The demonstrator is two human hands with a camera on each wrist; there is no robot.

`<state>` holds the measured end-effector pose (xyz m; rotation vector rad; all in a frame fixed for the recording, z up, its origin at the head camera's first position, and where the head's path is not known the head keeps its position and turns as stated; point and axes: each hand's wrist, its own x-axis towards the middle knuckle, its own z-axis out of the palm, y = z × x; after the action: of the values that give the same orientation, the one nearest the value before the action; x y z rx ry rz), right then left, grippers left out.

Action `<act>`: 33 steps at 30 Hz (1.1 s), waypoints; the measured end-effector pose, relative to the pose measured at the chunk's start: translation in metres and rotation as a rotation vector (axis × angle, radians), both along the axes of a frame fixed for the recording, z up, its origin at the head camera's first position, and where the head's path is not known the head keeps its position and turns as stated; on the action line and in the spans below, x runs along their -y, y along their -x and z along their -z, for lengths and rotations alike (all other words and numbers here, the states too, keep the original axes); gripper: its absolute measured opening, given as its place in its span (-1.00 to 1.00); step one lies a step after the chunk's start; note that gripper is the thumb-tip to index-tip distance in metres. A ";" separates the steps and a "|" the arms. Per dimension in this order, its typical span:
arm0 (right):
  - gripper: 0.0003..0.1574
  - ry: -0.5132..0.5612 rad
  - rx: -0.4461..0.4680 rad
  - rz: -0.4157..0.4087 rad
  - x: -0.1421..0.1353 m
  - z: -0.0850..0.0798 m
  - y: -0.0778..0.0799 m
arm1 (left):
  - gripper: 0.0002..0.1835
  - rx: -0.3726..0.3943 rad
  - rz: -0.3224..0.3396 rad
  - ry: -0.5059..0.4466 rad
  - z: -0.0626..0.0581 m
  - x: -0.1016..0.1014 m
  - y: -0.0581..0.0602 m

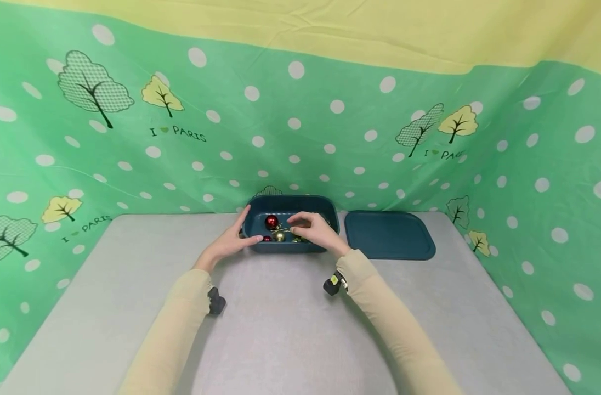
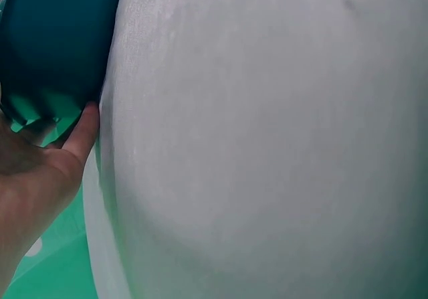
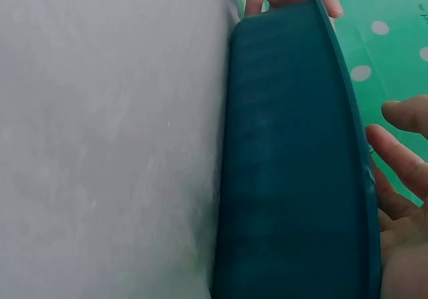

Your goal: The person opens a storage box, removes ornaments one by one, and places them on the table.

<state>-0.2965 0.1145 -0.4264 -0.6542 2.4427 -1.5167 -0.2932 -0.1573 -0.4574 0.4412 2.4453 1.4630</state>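
A deep dark-blue plastic box [image 1: 290,248] stands at the back of the table. In it lie a large red bauble [image 1: 271,221], a smaller red bauble [image 1: 267,238], a gold bauble [image 1: 279,236] and a thin gold cord [image 1: 283,229]. My left hand [image 1: 231,238] grips the box's left end, thumb at the front rim, other fingers toward the back corner. My right hand [image 1: 317,230] reaches over the front rim into the box, fingers bent and fingertips near the cord. In the right wrist view, a gap shows between its fingertips; the palm covers part of the contents.
A flat dark-blue lid [image 1: 389,236] lies on the grey table [image 1: 290,318], just right of the box. Behind them hangs a green dotted cloth [image 1: 320,126], which also closes off the left and right sides. Each wrist bears a small black camera.
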 end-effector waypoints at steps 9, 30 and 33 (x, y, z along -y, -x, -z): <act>-0.60 -0.025 -0.010 0.026 0.017 0.008 0.011 | 0.09 -0.024 0.005 0.005 0.011 0.003 0.007; -0.54 -0.035 -0.030 0.080 0.051 0.017 0.035 | 0.04 0.018 0.016 -0.031 0.004 0.003 0.002; -0.50 -0.036 0.004 0.092 0.052 0.017 0.036 | 0.03 0.032 0.031 -0.045 -0.009 -0.001 -0.004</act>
<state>-0.3323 0.0621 -0.4437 -0.5384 2.5234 -1.5009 -0.2893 -0.1568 -0.4483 0.4592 2.3746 1.5028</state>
